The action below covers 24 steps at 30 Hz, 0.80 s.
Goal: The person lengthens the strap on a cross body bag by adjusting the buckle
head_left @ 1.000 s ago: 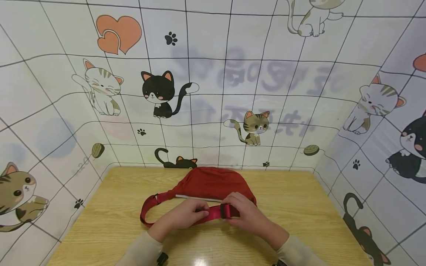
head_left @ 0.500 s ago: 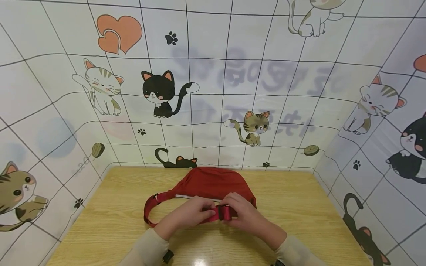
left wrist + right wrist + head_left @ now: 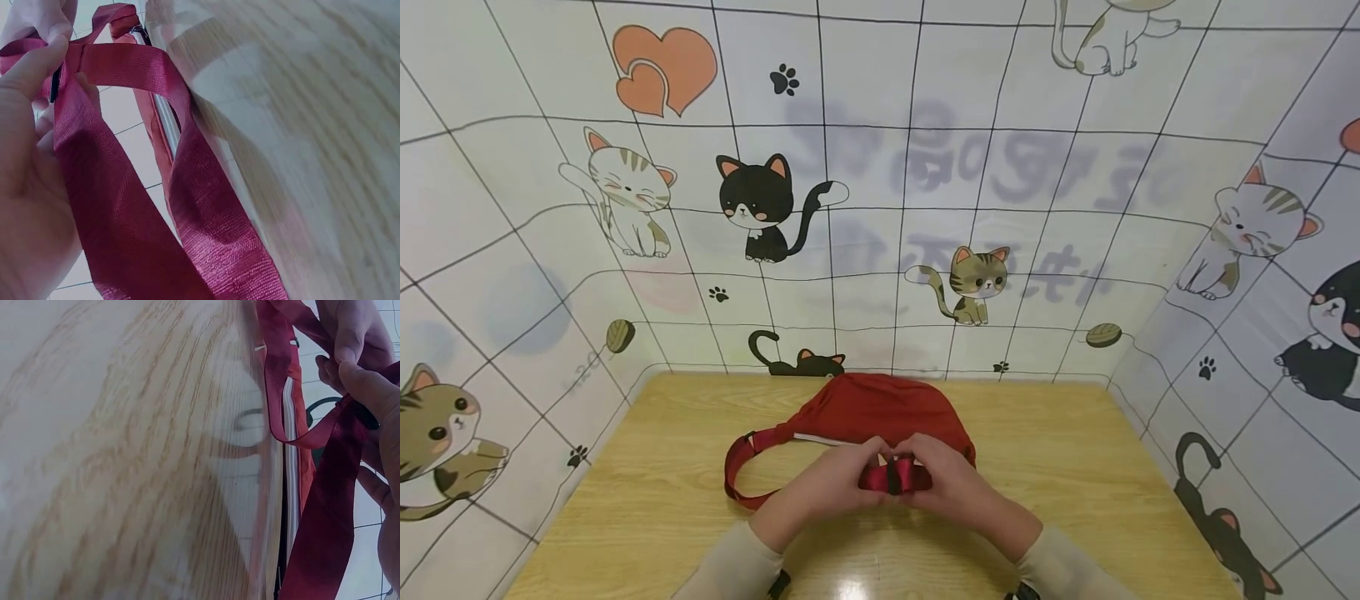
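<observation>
A red waist bag (image 3: 887, 408) lies at the back of the table, its pale zip facing forward. Its dark red webbing strap (image 3: 737, 467) loops out to the left and comes back along the front. There my left hand (image 3: 823, 483) and right hand (image 3: 955, 487) meet, thumbs and fingers pinching the strap on either side of a black slider buckle (image 3: 892, 477). In the left wrist view two runs of the strap (image 3: 119, 187) hang down from my left hand (image 3: 28, 181). The right wrist view shows the strap (image 3: 325, 506) trailing from my right hand (image 3: 387, 406); fingers partly hide the buckle.
A light wooden table (image 3: 647, 475) bears the bag. White cloth walls (image 3: 865, 183) printed with cats and grid lines enclose it at the back and both sides. Dark bands (image 3: 780, 583) show at the cuffs.
My left hand has moved right along the strap, closing on the buckle until its fingertips come up to the right hand's. The buckle has shifted slightly left; the bag has stayed in place.
</observation>
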Each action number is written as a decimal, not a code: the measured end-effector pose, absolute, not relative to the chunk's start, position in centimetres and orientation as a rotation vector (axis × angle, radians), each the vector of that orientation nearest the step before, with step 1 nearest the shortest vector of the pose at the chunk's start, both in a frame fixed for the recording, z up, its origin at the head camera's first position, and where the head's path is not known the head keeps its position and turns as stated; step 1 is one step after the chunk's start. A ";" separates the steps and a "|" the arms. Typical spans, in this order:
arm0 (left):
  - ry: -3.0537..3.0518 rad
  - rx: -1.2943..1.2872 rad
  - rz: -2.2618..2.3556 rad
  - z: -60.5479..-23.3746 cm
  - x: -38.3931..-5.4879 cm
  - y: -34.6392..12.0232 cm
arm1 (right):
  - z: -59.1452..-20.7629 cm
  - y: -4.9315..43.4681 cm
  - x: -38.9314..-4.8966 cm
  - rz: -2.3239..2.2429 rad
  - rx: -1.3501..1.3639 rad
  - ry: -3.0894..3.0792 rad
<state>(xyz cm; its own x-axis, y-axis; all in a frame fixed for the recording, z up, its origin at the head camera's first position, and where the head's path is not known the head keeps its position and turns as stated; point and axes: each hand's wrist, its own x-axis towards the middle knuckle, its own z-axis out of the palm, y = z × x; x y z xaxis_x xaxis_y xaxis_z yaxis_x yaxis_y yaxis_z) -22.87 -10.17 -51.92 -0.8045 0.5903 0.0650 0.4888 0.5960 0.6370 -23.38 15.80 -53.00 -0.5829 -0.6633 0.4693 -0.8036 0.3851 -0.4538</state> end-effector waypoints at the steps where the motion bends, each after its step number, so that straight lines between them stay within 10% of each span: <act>1: 2.695 0.917 0.971 -51.9 -22.9 -10.1 | -53.0 15.8 -23.4 0.972 1.303 -2.430; 24: 2.944 1.179 0.684 -51.3 -22.7 -9.4 | -52.5 15.9 -23.7 0.940 1.322 -2.302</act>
